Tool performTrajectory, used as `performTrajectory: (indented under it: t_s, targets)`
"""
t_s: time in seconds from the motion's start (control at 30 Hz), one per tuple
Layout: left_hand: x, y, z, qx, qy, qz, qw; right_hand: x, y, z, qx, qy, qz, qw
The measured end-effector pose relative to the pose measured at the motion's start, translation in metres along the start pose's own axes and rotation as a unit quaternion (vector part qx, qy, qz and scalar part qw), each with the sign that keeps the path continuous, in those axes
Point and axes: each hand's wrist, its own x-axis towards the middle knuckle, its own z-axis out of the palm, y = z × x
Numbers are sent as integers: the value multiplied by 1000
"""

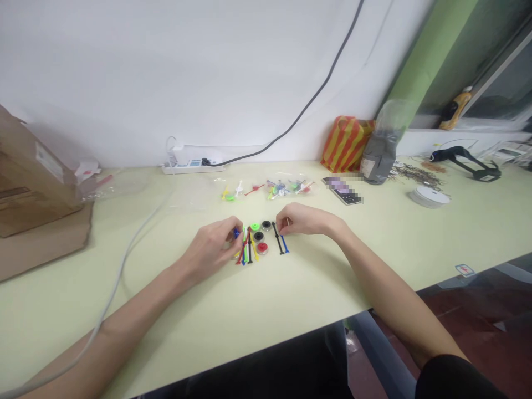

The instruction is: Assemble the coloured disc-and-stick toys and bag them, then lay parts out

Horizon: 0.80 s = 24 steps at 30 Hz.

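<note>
Two plastic sticks are pinched: my left hand holds a blue one, my right hand a black one, with coloured discs between them on the desk.

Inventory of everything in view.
plastic discs: 4, green, red, two black, between hands
mixed sticks: several, mixed colours, at left hand
paired sticks: 2, black, blue, below right hand
clear bags: several, coloured parts inside, desk back
phone: 1, blurred, right of bags
power strip: 1, white, at wall
cardboard box: 1, brown, desk left
striped bag: 1, orange-yellow, at wall
left hand: at mixed sticks
right hand: at paired sticks
</note>
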Motion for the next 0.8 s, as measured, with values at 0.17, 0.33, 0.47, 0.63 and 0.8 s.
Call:
performTrajectory:
  t_s: [0.17, 0.33, 0.47, 0.63, 0.8]
  targets:
    - [0, 0, 0, 1, -1, 2, 1000, 0, 0, 0, 7, -4, 5, 1000]
    - [0, -1, 0, 3, -2, 2, 1000, 0, 0, 0, 6, -3, -2, 1000]
    - [-1, 0, 0, -4, -3, 2, 1000, 0, 0, 0, -2, -7, -3, 1000]
    - [0, 0, 0, 3, -2, 2, 1000, 0, -1, 0, -6, -7, -3, 1000]
    - [0, 0, 0, 1, -7, -1, 1000, -1, -2, 0, 1, -6, 6, 1000]
